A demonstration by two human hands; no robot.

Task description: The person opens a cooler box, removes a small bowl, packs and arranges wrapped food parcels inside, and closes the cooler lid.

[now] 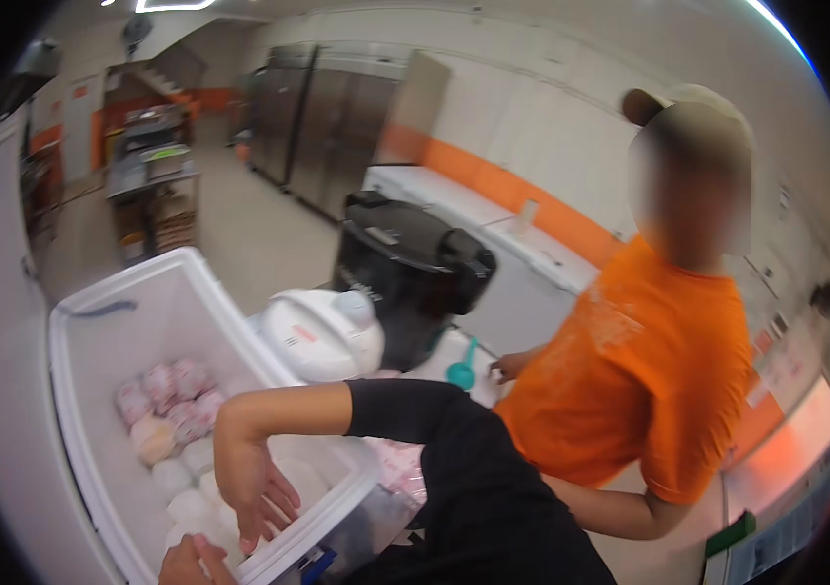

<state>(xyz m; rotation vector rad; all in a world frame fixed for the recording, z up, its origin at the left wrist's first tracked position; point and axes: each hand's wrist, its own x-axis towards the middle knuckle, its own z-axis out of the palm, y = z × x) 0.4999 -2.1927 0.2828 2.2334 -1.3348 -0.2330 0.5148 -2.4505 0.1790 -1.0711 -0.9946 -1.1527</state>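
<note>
A large white plastic bin [191,258] stands in front of me. Inside it are several rounded white bundles [173,476] and several pink-and-white patterned packages [191,375]. My right hand [264,497] reaches over the near end of the bin and hangs just above or against the white bundles. Its fingers point down, apart, with nothing visible in them. Low at the frame's bottom edge is my left hand [196,563], beside the white bundles. Its fingers look bent inward, and whatever they may hold is hidden.
A person in an orange shirt [630,370] stands close on my right, one hand [517,366] near a teal scoop [464,369]. A white rounded container [322,331] and a black lidded barrel [405,263] stand beyond the bin. Steel refrigerators [327,127] line the back wall.
</note>
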